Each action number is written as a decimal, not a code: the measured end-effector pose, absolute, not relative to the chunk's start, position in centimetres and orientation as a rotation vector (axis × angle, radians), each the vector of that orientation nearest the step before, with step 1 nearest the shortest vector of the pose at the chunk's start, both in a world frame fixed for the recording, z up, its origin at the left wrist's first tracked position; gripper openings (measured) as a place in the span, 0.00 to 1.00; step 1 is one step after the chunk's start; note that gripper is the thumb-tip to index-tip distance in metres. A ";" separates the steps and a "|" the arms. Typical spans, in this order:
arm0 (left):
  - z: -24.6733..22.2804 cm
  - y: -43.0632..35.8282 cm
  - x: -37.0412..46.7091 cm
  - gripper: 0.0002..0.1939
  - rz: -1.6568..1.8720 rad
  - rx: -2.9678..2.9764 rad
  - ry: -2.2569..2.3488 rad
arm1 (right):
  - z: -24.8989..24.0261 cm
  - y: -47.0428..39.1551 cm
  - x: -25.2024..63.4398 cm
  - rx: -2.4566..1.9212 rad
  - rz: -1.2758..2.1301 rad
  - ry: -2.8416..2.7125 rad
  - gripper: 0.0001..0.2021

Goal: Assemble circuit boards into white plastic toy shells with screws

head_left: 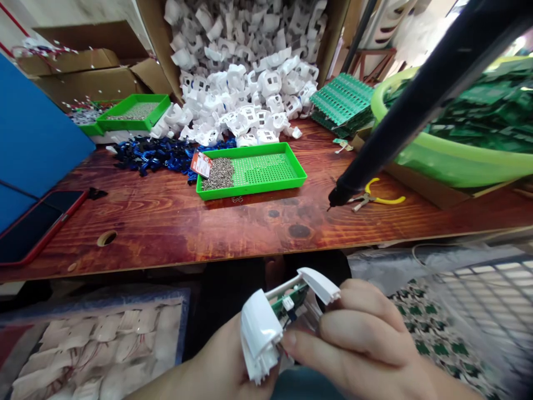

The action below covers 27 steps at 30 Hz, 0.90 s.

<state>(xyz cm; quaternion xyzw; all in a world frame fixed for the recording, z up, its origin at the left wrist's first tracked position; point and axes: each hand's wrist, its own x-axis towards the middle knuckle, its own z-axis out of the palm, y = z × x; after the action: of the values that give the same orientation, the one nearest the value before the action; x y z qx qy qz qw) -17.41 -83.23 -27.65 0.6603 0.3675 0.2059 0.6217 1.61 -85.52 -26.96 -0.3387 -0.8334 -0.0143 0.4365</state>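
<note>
Below the table's front edge, a white plastic housing (pixel 260 328) with a green circuit board (pixel 293 298) inside is held between both hands. My left hand (pixel 222 355) grips it from the left and below, its fingertips mostly hidden behind the housing. From the right, my right hand (pixel 362 333) has its fingers curled, with the index fingertip at the housing's inner side and the other fingers by its curved right part. A small white connector (pixel 287 303) shows on the board.
A green tray (pixel 266 172) of screws lies on the wooden table (pixel 166 228). A black powered driver (pixel 383 122) hangs over yellow pliers (pixel 389 200). White housings (pixel 250 89) are heaped behind; a phone (pixel 33 225) lies left.
</note>
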 end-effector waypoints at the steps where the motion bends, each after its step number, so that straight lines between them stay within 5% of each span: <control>1: -27.7 -83.3 -17.5 0.16 0.476 1.506 0.866 | -26.9 -85.6 1.4 -0.869 -0.066 -2.040 0.13; 11: -26.8 -82.3 -17.0 0.12 0.340 1.608 0.897 | -25.9 -84.7 0.8 -1.071 0.174 -2.048 0.08; 19: -27.9 -82.9 -17.7 0.25 0.363 1.301 0.930 | -27.3 -84.7 1.2 -1.210 0.713 -1.851 0.11; 27: -27.5 -83.2 -16.7 0.24 0.461 1.449 1.012 | -29.7 -84.9 0.5 -1.303 0.819 -1.182 0.13</control>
<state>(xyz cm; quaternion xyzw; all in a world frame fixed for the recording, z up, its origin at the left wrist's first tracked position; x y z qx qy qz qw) -16.67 -83.20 -27.51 0.6280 0.4387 0.1998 0.6110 0.49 -84.91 -29.66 -0.5539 -0.5024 0.3482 0.5653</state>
